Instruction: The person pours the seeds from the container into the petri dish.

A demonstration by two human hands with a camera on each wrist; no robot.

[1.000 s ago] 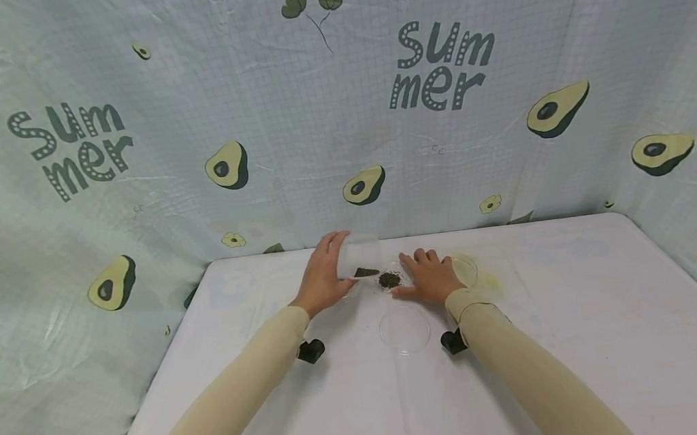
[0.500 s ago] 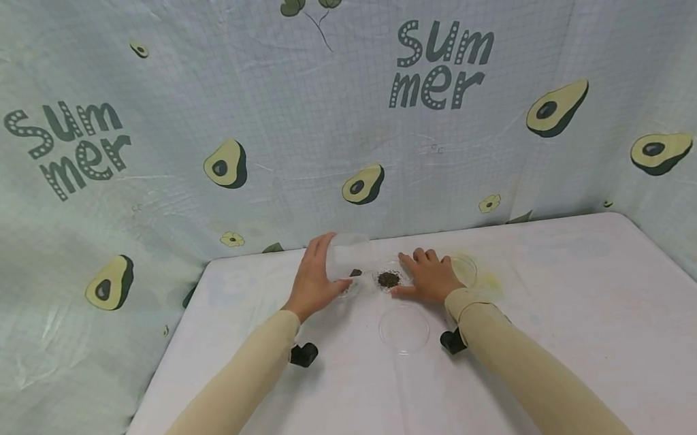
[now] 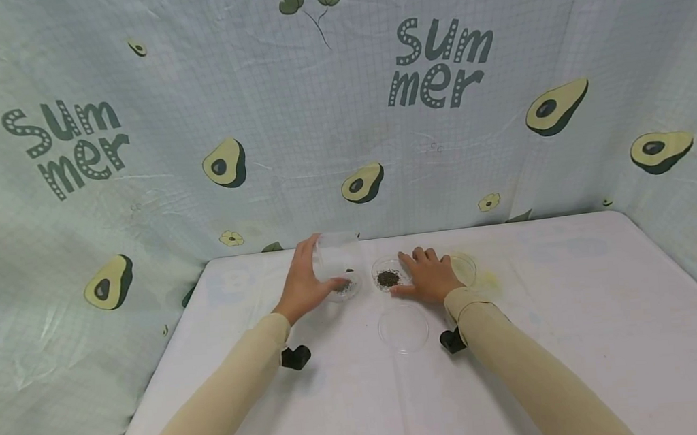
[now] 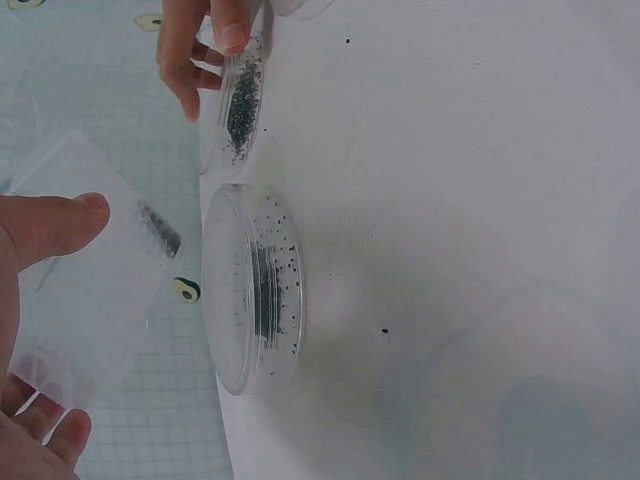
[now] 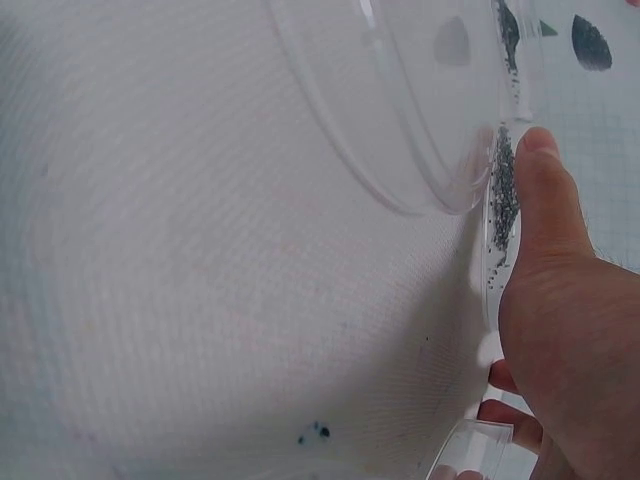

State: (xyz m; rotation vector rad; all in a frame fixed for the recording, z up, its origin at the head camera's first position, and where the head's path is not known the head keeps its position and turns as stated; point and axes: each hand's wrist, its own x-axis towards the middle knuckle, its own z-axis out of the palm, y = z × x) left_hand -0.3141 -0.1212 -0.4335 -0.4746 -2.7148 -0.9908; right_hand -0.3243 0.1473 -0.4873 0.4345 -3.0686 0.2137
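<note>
The left hand (image 3: 301, 286) has moved leftward, gripping a clear container (image 4: 100, 280) with dark grains (image 4: 160, 230), now above the left dish (image 4: 232, 290). The right hand (image 3: 428, 278) holds the right dish (image 3: 381, 265), also bearing grains, on the counter (image 3: 607, 306).

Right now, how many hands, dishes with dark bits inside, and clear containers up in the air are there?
Hands: 2, left hand and right hand
Dishes with dark bits: 2, left dish and middle dish
Clear container in the air: 1
Total: 5
</note>
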